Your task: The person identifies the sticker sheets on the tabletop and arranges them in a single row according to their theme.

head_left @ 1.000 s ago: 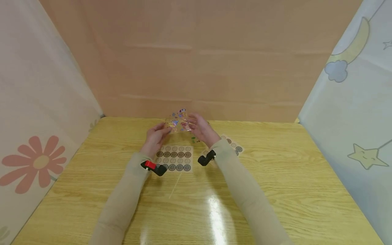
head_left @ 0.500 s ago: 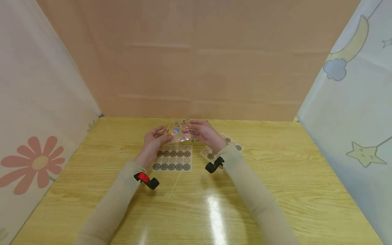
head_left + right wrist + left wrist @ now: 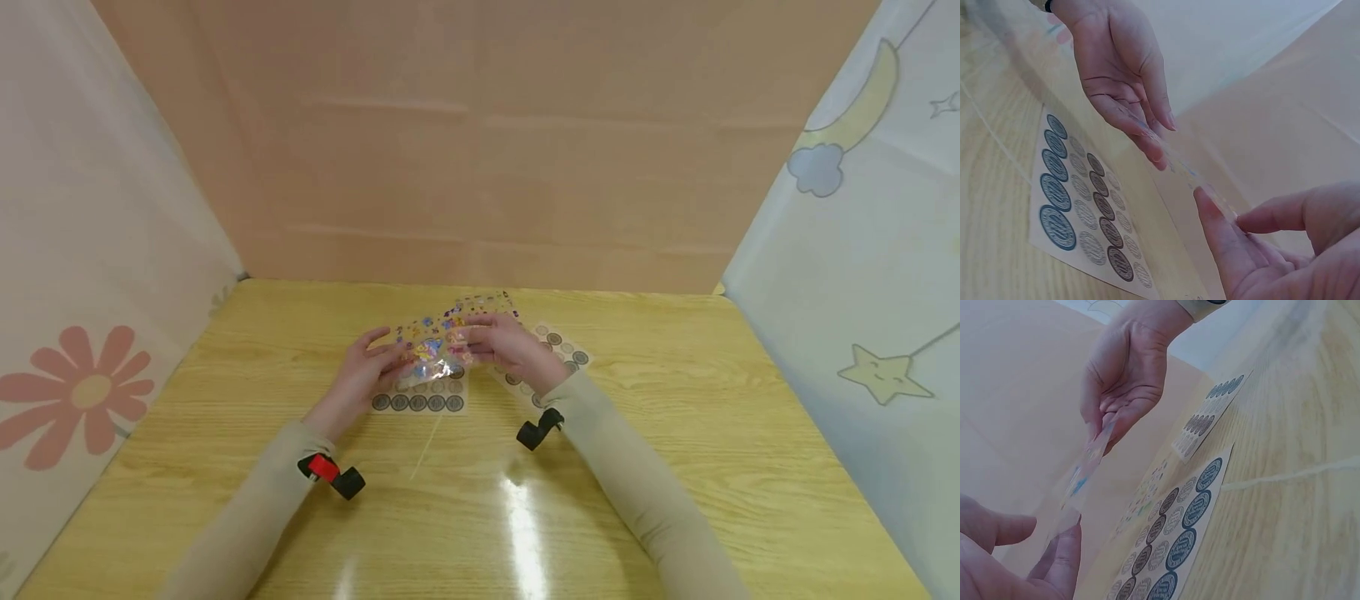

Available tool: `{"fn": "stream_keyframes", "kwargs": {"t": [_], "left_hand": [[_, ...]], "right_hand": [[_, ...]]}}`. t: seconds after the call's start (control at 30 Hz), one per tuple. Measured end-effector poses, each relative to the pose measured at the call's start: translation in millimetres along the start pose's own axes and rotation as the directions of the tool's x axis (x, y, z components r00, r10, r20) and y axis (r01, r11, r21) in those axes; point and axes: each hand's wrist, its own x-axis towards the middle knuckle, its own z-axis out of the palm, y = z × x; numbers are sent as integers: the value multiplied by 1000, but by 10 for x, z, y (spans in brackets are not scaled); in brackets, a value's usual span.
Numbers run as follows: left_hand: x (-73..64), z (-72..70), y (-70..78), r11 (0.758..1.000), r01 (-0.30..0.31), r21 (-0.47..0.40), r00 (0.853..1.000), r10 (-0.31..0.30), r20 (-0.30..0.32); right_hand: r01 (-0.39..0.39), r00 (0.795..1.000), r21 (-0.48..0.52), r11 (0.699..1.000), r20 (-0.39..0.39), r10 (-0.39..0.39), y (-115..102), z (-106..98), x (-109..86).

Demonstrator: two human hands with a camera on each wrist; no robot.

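Sheet of clear stickers [image 3: 430,348] is up off my desk [image 3: 675,417], near the left circle-printed sheet [image 3: 417,403]; my right hand [image 3: 513,343] pinches its right end, my left hand [image 3: 352,379] just has fingers against the left end, thumb looks off. Probably very light, slick, bendy, easily creased, so best pinched gently at opposite edges.

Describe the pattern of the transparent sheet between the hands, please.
The transparent sheet carries scattered blue, yellow and pink prints, showing best in the head view.
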Motion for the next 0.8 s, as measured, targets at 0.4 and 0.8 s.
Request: {"fn": "stream_keyframes", "kwargs": {"t": [0.4,0.8], "left_hand": [[-243,-196,-73,992,-70,107,995,61,82],[-589,-356,-115,972,-87,219,991,63,115]], "right_hand": [[2,1000,6,1000,-17,-2,217,103,-258],[-12,999,-20,1000,50,13,357,270,-501]]}}
